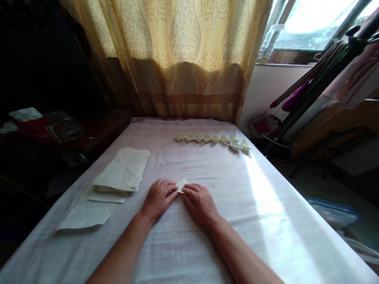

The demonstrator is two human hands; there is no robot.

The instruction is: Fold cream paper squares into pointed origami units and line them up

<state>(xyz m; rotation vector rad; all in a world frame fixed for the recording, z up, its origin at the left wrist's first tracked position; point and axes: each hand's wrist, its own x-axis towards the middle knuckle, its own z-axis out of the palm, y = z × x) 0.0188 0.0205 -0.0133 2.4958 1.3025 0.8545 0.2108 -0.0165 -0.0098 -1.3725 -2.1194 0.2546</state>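
Note:
Between my hands, over the middle of the cloth-covered table [207,169], is a small piece of folded cream paper [181,184]. My left hand [160,197] pinches its left side between thumb and fingers. On the right side, my right hand [199,201] grips it the same way, with its fingertips almost meeting the left ones. Part of the paper is hidden behind the fingers. To the left lies a stack of cream paper sheets [121,169] with crease lines, and a loose sheet [85,211] sticks out below it.
Several folded paper boats [206,138] stand in a row at the far right of the table; one sits slightly forward. A yellow curtain [183,47] hangs behind. A dark stand [319,83] rises at the right, and a clear plastic bottle [269,43] is on the windowsill.

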